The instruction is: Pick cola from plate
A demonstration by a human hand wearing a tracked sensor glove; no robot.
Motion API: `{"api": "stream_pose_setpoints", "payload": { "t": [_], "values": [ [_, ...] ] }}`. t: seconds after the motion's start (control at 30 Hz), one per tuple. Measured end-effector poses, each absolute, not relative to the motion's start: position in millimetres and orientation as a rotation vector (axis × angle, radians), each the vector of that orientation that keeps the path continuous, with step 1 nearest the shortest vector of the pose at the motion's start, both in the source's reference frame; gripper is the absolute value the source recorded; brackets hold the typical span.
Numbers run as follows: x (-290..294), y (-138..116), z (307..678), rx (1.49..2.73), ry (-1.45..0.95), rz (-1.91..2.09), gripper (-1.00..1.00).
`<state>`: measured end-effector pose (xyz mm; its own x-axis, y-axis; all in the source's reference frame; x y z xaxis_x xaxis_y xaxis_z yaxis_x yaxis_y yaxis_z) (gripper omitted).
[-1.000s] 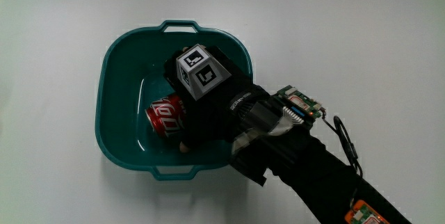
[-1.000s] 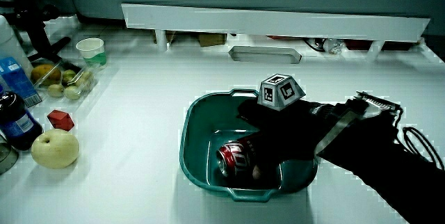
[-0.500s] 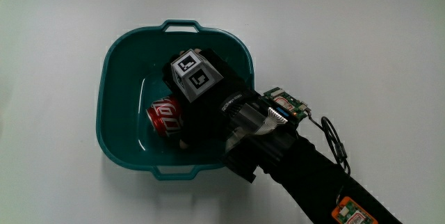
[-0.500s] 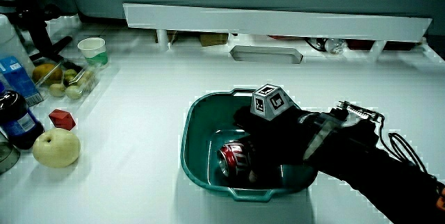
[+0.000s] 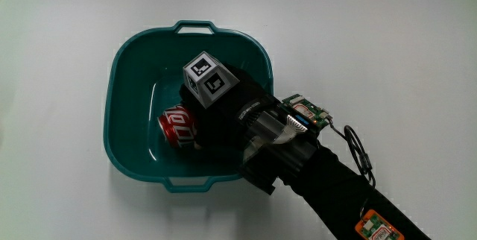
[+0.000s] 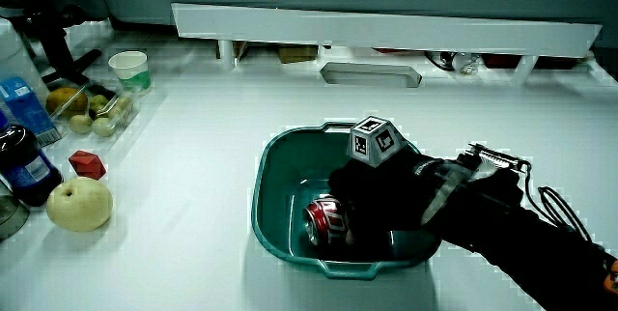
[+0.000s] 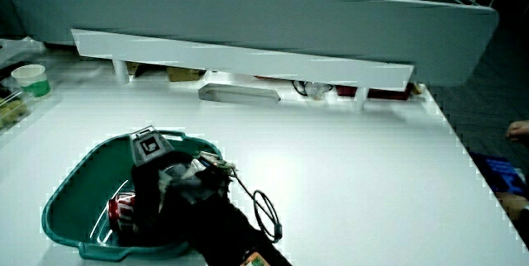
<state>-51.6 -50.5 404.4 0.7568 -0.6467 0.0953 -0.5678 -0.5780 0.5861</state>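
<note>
while the task speaks of a plate, the cola can [image 5: 177, 125] lies on its side in a teal basin [image 5: 112, 83] with two small handles, which sits at the middle of the frame in the main view on the white table [image 5: 52, 188]. the hand [image 5: 220, 121] reaches down into the basin from the person's side, its forearm [image 5: 328, 188] crossing the rim nearest the person. its fingers are curled around the can and touching it, covering one end, so that only the red end with white lettering shows in the main view. the can rests on the basin's floor. the patterned cube [image 5: 207, 78] stands on the back of the hand, above the basin's middle.

in a side view the can [image 6: 326, 222] shows its silver top toward the person, with the hand [image 6: 372, 200] closed against it and the cube [image 6: 375, 141] raised above the basin's [image 6: 266, 181] rim. well apart from the basin, near the table's edge, lie a pale apple [image 6: 75, 205], a small red block [image 6: 87, 165], a dark bottle [image 6: 24, 166], a clear tray of fruit [image 6: 92, 113] and a paper cup [image 6: 127, 68].

in a side view the can [image 7: 124, 208] is only a red sliver beside the hand [image 7: 153, 192] inside the basin [image 7: 74, 196]; the low partition [image 7: 248, 55] runs across the table farther from the person.
</note>
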Motion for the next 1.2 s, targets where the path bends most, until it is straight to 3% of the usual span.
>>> {"api": "stream_pose_setpoints", "payload": {
  "t": [0.47, 0.7, 1.17, 1.2],
  "values": [
    [-49.5, -47.7, 404.4, 2.361, -0.928, -0.183, 1.0],
    [-44.1, -49.5, 394.8, 2.386, -0.93, -0.162, 1.0],
    [-13.2, -53.1, 342.7, 2.55, -0.91, -0.122, 1.0],
    [-10.4, -54.9, 356.4, 2.494, -0.909, -0.158, 1.0]
  ]
}}
